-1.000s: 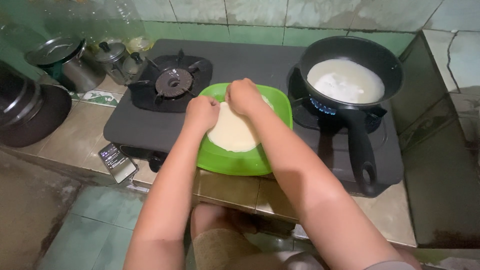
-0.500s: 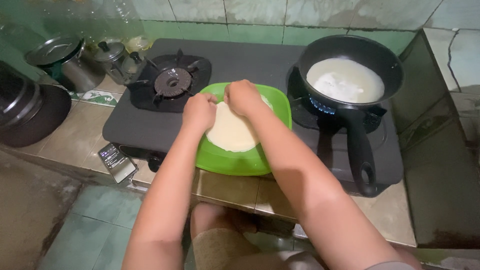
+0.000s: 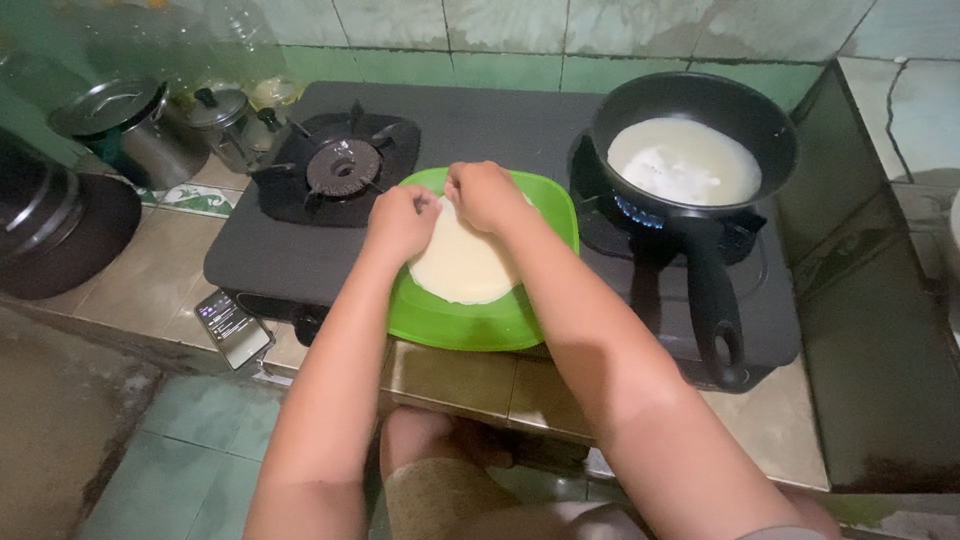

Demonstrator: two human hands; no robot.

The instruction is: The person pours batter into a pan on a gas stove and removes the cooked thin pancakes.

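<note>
A thin pale crepe lies on a green plate that rests on the front of a black two-burner gas stove. My left hand and my right hand both pinch the crepe's far edge, fingers closed on it, close together. On the right burner stands a black frying pan with a white batter layer in it and a blue flame below. The pan's long handle points toward me.
The left burner is bare. Metal pots with lids and a clear bottle stand at the back left. A dark pan sits at the left edge. A phone lies on the tiled counter's front edge.
Both hands have stayed on the crepe's far edge and shifted only slightly; the plate and pan have not moved.
</note>
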